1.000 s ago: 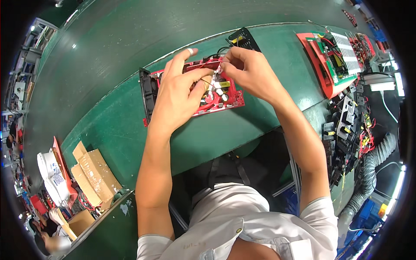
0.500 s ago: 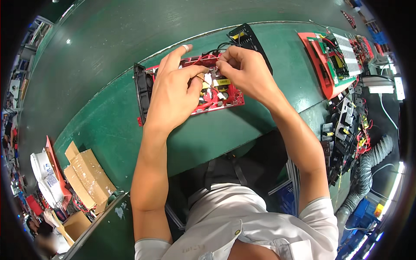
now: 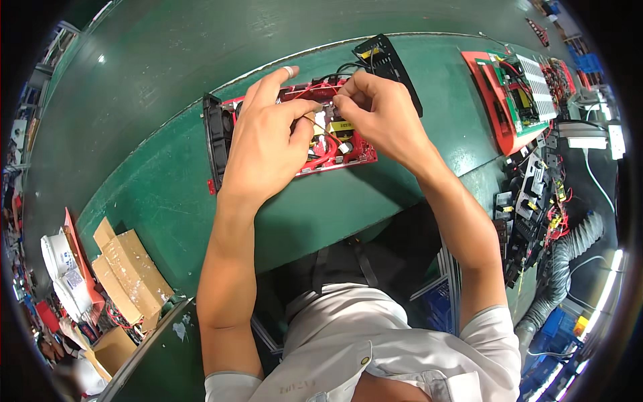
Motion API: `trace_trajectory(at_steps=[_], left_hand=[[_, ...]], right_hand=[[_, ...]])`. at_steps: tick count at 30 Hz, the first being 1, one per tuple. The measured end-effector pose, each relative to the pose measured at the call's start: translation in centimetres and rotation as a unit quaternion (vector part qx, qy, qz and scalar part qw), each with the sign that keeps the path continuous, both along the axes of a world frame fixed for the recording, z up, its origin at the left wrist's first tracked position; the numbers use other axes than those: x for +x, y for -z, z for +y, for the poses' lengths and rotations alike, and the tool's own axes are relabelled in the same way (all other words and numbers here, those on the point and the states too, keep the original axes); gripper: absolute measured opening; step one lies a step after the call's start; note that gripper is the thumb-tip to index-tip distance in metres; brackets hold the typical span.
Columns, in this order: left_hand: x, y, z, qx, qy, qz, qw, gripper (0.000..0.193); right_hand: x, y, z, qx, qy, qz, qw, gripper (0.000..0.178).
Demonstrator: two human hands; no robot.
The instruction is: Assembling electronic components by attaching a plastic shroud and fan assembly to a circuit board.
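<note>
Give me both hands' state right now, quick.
Left hand: over the red circuit unit; open or closed can't be told.
Right hand: closed in a pinch; anything held can't be made out.

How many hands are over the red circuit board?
2. The left hand is over the left part of the red circuit board; the right hand is over its right part, near the black panel. No others show there.

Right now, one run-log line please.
left hand: over red circuit unit; right hand: over same unit, grip unclear; black fan: unit's left end
</note>
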State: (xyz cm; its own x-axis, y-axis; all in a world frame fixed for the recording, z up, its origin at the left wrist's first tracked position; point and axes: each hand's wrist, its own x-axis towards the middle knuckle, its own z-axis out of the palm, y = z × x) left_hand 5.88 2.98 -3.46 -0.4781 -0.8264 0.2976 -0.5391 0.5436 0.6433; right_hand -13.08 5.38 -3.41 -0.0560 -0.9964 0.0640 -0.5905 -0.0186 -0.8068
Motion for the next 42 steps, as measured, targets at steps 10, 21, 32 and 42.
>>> trace_trajectory(at_steps=[10, 21, 32, 42], left_hand=[[0.13, 0.26, -0.08, -0.012, 0.002, -0.001, 1.0, 0.023], [0.13, 0.11, -0.02, 0.021, 0.001, -0.01, 1.0, 0.024], [0.1, 0.09, 0.02, 0.016, 0.005, -0.003, 1.0, 0.023], [0.17, 0.06, -0.02, 0.015, 0.007, -0.011, 1.0, 0.024]], right_hand=[[0.4, -0.02, 0.21, -0.004, 0.011, 0.036, 0.999, 0.016], [0.34, 0.03, 0.25, 0.005, 0.005, 0.008, 1.0, 0.016], [0.23, 0.09, 0.27, -0.005, -0.002, -0.006, 1.0, 0.018], [0.38, -0.21, 0.36, -0.014, 0.004, 0.006, 1.0, 0.017]])
